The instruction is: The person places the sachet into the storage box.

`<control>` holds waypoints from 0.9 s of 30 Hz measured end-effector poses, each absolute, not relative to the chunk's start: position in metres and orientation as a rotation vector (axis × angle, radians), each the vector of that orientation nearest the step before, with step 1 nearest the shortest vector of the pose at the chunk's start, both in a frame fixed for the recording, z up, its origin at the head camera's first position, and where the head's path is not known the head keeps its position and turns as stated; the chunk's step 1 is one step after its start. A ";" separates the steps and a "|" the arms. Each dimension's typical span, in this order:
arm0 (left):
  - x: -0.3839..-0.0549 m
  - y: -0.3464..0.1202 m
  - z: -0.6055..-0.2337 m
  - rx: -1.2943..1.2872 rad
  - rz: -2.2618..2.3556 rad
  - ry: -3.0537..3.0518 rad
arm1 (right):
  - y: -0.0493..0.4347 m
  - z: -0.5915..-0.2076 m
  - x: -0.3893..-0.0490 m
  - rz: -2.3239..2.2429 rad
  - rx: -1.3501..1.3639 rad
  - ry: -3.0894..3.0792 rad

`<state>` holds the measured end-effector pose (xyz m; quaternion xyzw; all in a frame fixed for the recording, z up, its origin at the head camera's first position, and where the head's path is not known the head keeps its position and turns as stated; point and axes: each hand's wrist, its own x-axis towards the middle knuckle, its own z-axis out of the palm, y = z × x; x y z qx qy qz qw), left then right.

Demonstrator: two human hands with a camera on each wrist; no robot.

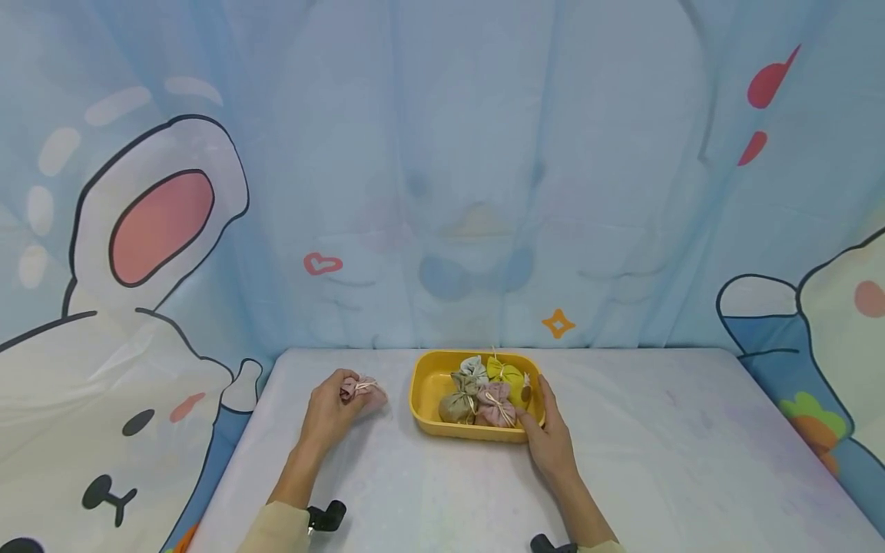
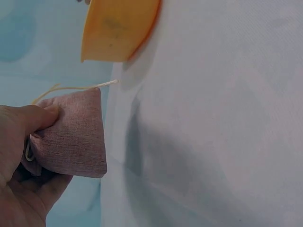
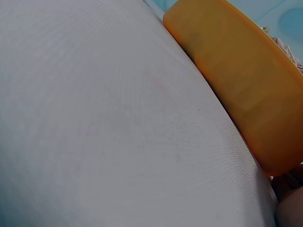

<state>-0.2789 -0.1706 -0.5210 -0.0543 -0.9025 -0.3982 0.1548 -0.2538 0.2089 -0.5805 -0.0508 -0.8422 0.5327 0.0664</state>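
Note:
A dusty-pink drawstring pouch [image 1: 371, 394] with a pale cord is pinched in my left hand [image 1: 330, 407], to the left of a yellow tray [image 1: 477, 434]. In the left wrist view the thumb presses on the gathered neck of the pouch [image 2: 73, 137], whose full end hangs above the cloth. Inside the tray sit another pink pouch [image 1: 495, 405], an olive pouch [image 1: 458, 405], a pale grey pouch [image 1: 473, 367] and a bright yellow pouch [image 1: 508, 374]. My right hand [image 1: 551, 442] grips the tray's right end, thumb at the front and fingers along the side.
A white cloth [image 1: 677, 445] covers the table. Behind it hangs a light blue curtain [image 1: 477, 153] with printed cartoon figures, meeting the table's back edge. The left end of the tray's floor [image 1: 432, 392] shows bare.

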 end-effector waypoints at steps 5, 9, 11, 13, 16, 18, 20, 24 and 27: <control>-0.281 -0.166 -0.516 -0.169 -1.141 -2.555 | 0.209 -0.580 -0.253 1.605 -0.149 -2.539; -0.284 -0.162 -0.513 -0.175 -1.140 -2.544 | 0.209 -0.580 -0.253 1.598 -0.148 -2.542; -0.284 -0.160 -0.512 -0.174 -1.151 -2.540 | 0.209 -0.580 -0.253 1.599 -0.150 -2.543; -0.285 -0.157 -0.511 -0.176 -1.162 -2.532 | 0.208 -0.580 -0.253 1.602 -0.153 -2.543; -0.286 -0.153 -0.509 -0.174 -1.181 -2.523 | 0.208 -0.578 -0.252 1.610 -0.166 -2.546; -0.286 -0.150 -0.508 -0.176 -1.194 -2.519 | 0.208 -0.578 -0.252 1.615 -0.178 -2.550; -0.287 -0.148 -0.506 -0.175 -1.201 -2.515 | 0.207 -0.578 -0.252 1.614 -0.189 -2.555; -0.289 -0.144 -0.504 -0.180 -1.207 -2.502 | 0.206 -0.578 -0.251 1.611 -0.197 -2.555; -0.290 -0.140 -0.502 -0.187 -1.210 -2.489 | 0.206 -0.577 -0.251 1.611 -0.197 -2.553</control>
